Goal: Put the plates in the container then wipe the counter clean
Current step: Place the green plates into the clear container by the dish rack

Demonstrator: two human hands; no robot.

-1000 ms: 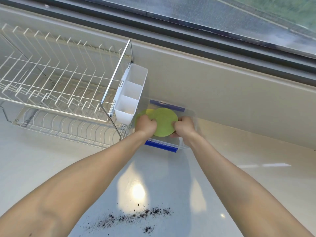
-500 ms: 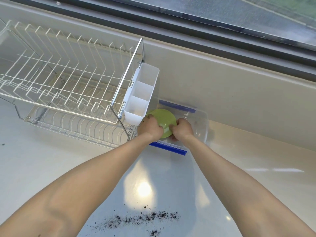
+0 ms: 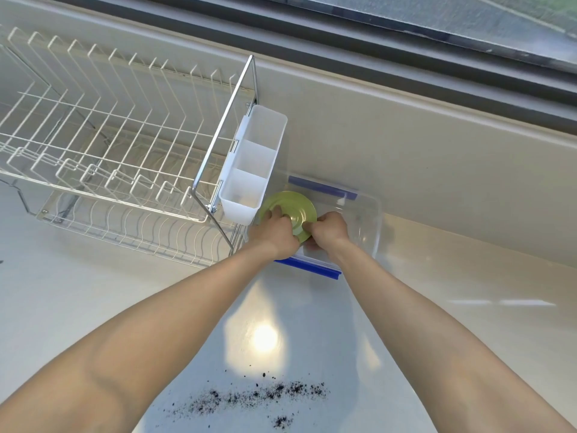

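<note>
Green plate (image 3: 293,209) held tilted, underside up, inside left end of clear container (image 3: 373,220), right beside white cutlery caddy (image 3: 249,170). Could be more than one plate stacked; cannot tell. Left hand (image 3: 276,232) gripping plate's left edge, fingers (image 3: 274,214) curled over the base ring. Right hand (image 3: 329,231) gripping near-right edge, fingers curled round the rim. Container sitting on counter (image 3: 93,292) against the back wall, blue clip (image 3: 307,267) on near side, second blue clip (image 3: 321,187) on far side. No readable brand, label or writing anywhere. Caddy hanging off right end of white wire dish rack (image 3: 109,145), three compartments. Dark crumbs (image 3: 259,398) scattered on counter near the bottom edge, well apart from container, between the two forearms. Bright light reflection (image 3: 264,339) on counter between crumbs and container. Window frame (image 3: 406,54) running along the top.
</note>
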